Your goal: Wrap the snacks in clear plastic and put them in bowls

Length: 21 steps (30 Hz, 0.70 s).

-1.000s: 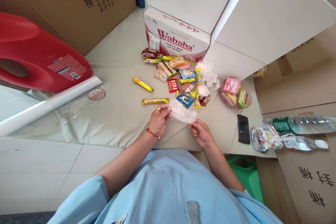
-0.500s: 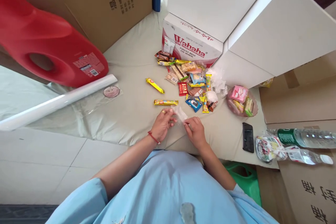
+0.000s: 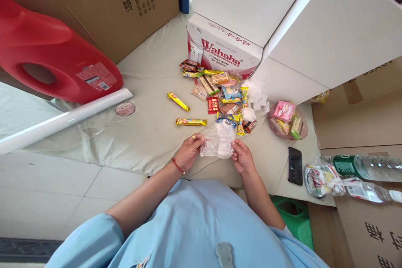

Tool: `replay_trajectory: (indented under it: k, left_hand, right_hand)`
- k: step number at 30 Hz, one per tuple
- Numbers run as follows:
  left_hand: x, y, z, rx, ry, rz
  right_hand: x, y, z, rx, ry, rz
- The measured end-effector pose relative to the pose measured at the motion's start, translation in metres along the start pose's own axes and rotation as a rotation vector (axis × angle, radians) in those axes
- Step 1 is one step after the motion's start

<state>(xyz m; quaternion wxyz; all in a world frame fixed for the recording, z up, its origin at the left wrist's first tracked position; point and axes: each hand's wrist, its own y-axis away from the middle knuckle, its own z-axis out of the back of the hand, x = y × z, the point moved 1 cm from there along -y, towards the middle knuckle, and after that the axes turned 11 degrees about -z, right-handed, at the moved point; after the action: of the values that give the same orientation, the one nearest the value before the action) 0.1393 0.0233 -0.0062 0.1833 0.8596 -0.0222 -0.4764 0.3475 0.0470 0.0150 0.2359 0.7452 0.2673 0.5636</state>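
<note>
Clear plastic bag (image 3: 217, 141) spread between two hands, above the near edge of the surface (image 3: 147, 130)
The left hand (image 3: 188, 150) and right hand (image 3: 243, 157) are apart, each pinching one side of the bag between thumb and fingers; the bag partly covers a blue packet (image 3: 230, 122) at the near edge of the snack pile (image 3: 230, 92); one yellow stick packet (image 3: 191, 122) lies just beyond the left hand, and a black phone (image 3: 295, 166) lies to the right of the right hand, below the pink bowl (image 3: 280, 134)
</note>
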Motion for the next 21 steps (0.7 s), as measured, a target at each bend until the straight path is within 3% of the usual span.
replay_trajectory:
  k: [3,6,11,15,17,21]
  left_hand:
    - [0.003,0.002,-0.003,0.013,0.128,0.052]
    - [0.008,0.004,-0.009,0.035,0.207,0.088]
    - [0.01,0.006,-0.023,0.024,0.226,0.032]
    - [0.009,0.007,-0.031,-0.019,0.123,-0.111]
    - [0.01,0.007,-0.032,-0.048,0.07,-0.164]
    - [0.012,0.011,-0.027,-0.085,0.021,-0.198]
  right_hand:
    - [0.0,0.002,0.022,0.046,-0.025,-0.105]
    - [-0.001,0.008,0.036,0.072,0.01,-0.098]
    - [0.0,0.016,0.039,0.146,0.072,0.063]
    - [-0.002,0.016,0.033,-0.185,0.298,0.325]
    - [-0.005,0.017,0.026,-0.275,0.437,0.434]
    - [-0.018,0.016,0.004,-0.108,0.72,0.444]
